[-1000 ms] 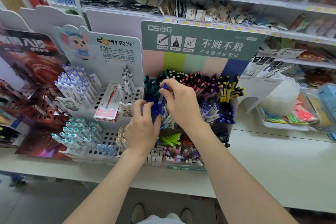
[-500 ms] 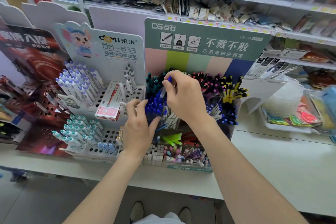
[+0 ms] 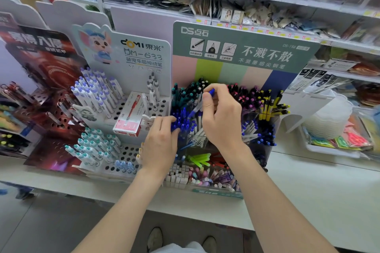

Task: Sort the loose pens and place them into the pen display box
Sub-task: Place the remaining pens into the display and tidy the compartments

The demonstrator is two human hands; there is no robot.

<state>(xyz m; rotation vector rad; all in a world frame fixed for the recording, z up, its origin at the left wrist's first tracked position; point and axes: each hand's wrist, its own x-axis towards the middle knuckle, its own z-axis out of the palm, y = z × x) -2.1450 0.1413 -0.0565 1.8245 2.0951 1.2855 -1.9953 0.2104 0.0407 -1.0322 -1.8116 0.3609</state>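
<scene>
- Pinching blue pen [image 3: 211, 91] near its cap with right hand [image 3: 222, 118], above pen display box [image 3: 218, 193].
- Resting relaxed left hand [image 3: 162, 142] on that box's blue bunch [image 3: 182, 122].
- Likely light, stiff, slick; cap-end grip suits.

Right hand [image 3: 221, 117] pinches blue pen [image 3: 196, 108]

Blue-capped clear plastic pen [image 3: 196, 108] over the green-headed cardboard pen display box [image 3: 242, 51].
Pen tilted, cap up, tip at the upright blue pens [image 3: 183, 123] packed in the box's left compartment.
</scene>
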